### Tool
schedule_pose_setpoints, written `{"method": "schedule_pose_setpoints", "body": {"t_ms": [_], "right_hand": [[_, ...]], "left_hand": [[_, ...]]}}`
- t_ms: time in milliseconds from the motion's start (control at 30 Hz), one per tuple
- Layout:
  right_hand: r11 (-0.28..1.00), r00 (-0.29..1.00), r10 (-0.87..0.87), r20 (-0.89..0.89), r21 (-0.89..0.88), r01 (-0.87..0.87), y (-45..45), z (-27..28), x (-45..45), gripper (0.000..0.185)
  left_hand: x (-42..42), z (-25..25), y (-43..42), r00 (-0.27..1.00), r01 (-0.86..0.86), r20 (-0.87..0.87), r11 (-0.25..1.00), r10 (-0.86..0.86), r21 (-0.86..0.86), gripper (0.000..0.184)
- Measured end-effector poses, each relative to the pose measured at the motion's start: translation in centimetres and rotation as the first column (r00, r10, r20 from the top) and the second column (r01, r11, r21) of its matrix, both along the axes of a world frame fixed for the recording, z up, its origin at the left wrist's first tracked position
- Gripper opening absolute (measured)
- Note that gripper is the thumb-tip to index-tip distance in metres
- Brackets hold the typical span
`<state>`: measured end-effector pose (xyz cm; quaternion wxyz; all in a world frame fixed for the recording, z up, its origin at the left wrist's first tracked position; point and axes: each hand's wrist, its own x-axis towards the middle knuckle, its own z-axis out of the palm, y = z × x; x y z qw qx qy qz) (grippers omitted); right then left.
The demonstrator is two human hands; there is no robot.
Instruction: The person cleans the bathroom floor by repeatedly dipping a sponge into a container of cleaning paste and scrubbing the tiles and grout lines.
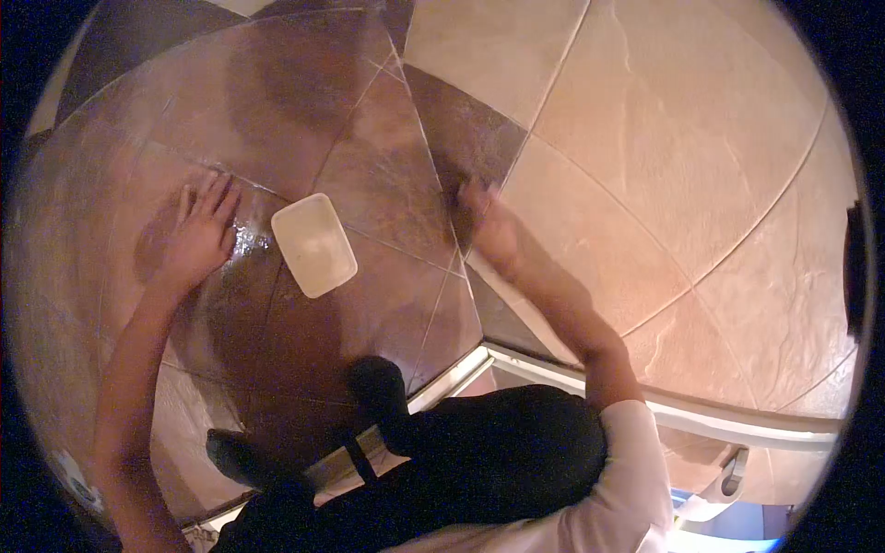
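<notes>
My left hand [205, 235] lies on the wet brown tiles [387, 175] with its fingers stretched out and holds nothing that I can see. A shiny wet patch [249, 241] shows beside its fingers. Just to its right is a pale rectangular plastic tub [315, 245], apart from both hands, its inside facing me. My right hand [489, 221] is farther right, close to where the dark and light tiles meet. Motion blurs its fingers, and I cannot make out whether anything is in them.
Large light beige tiles [682, 175] rise on the right. A white frame rail [737, 419] runs along the lower side, by my dark-clothed legs [516, 442]. A dark foot [378, 382] rests near the rail. A white fitting with a handle [728, 479] stands at lower right.
</notes>
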<state>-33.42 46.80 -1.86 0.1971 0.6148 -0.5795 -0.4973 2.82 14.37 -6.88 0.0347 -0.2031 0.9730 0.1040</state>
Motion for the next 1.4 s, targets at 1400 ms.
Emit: {"method": "schedule_pose_setpoints", "body": {"t_ms": [1400], "right_hand": [[0.926,0.9,-0.369,0.232,0.009,0.378,-4.6,6.0,3.3,0.052]], "left_hand": [[1.2,-2.6,-1.3,0.951,-0.263,0.215,0.945,0.221,0.192,0.095]]}}
